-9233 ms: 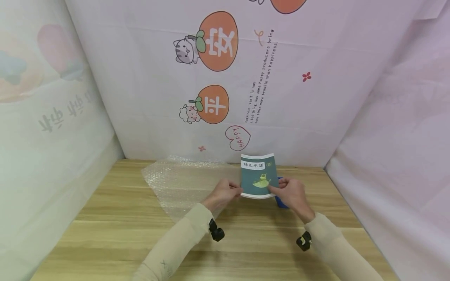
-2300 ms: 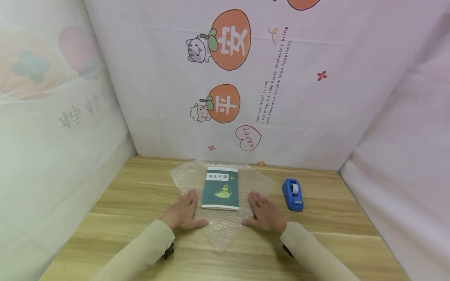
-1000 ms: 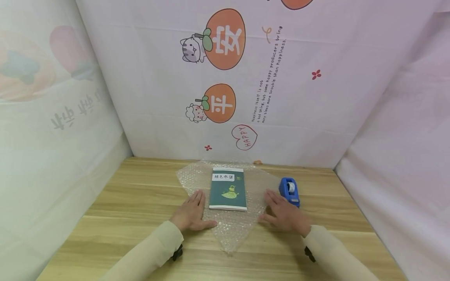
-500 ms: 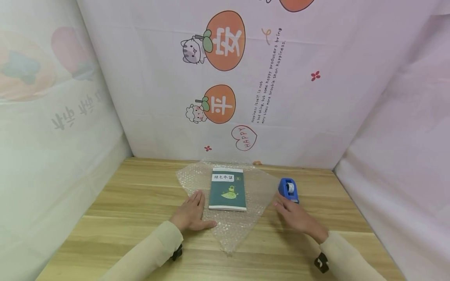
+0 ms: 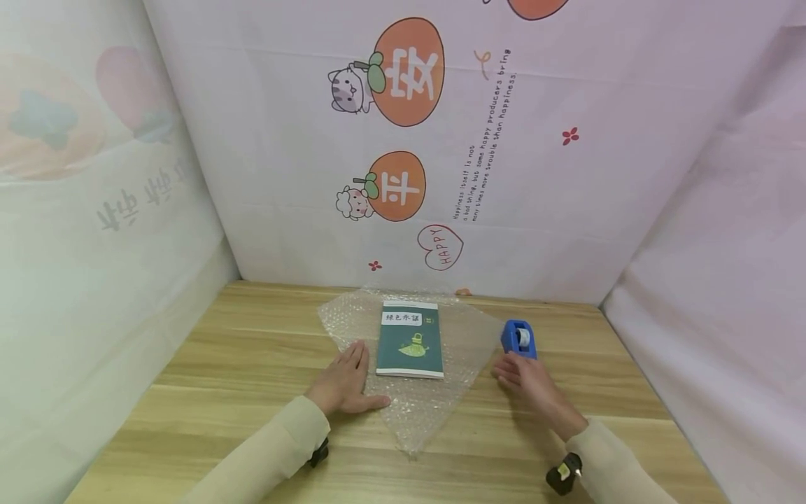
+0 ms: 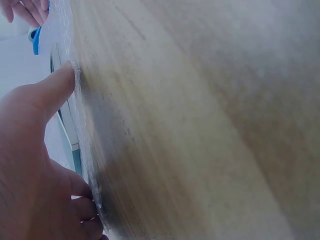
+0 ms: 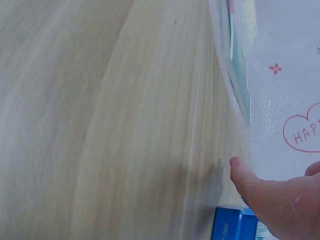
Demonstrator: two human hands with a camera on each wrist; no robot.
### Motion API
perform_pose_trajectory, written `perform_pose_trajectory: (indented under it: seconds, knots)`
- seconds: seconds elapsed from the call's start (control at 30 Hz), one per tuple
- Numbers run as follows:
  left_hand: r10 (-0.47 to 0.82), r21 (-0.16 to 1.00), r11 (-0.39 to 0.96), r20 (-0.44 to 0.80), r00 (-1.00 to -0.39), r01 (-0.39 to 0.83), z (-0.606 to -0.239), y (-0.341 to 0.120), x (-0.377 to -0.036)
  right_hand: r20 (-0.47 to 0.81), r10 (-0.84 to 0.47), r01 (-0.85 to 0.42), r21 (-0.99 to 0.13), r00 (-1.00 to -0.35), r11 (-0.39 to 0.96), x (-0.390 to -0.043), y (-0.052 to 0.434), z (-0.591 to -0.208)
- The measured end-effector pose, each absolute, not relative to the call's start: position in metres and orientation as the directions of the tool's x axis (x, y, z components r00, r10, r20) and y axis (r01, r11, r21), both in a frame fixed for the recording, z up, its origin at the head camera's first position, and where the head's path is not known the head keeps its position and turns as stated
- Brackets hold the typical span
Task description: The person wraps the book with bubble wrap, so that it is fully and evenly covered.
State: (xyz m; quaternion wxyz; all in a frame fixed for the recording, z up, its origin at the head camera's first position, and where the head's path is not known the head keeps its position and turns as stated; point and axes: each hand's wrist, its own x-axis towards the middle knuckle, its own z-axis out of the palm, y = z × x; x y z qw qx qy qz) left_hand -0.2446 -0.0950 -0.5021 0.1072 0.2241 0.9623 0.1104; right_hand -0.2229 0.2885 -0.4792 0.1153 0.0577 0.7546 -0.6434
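Note:
A green booklet (image 5: 411,343) with white bands lies flat on a sheet of clear bubble wrap (image 5: 409,420), spread with one corner toward me. My left hand (image 5: 345,381) rests flat on the wrap's left side, fingers straight beside the booklet and thumb spread. In the left wrist view, that thumb and the fingertips are right at the wrap's edge. My right hand (image 5: 525,381) is at the near end of a blue tape dispenser (image 5: 511,336), past the wrap's right edge. Its fingers are loosely bent and grip nothing. A roll of tape (image 5: 523,338) sits in the dispenser.
The wooden table (image 5: 252,350) meets a white printed cloth (image 5: 283,231) at the back. More cloth walls (image 5: 711,280) stand at left and right. The wrap's far edge reaches close to the back cloth.
The booklet, first held up in both hands, now lies on the wrap, which sits further right. My right hand has left the wrap and moved right to the dispenser. The left stays put.

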Motion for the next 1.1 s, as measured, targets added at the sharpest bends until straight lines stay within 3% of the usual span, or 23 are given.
perform_pose_trajectory:
  seconds: [0.2, 1.1]
  knots:
    - [0.456, 0.258, 0.875, -0.156, -0.876, 0.409, -0.503, -0.094, -0.245, -0.299, -0.072, 0.305, -0.948, -0.952, -0.088, -0.228, 0.285, -0.488]
    - [0.462, 0.267, 0.87, -0.152, -0.874, 0.414, -0.501, -0.096, -0.245, -0.299, -0.117, 0.32, -0.86, -0.947, -0.398, -0.262, 0.25, -0.504]
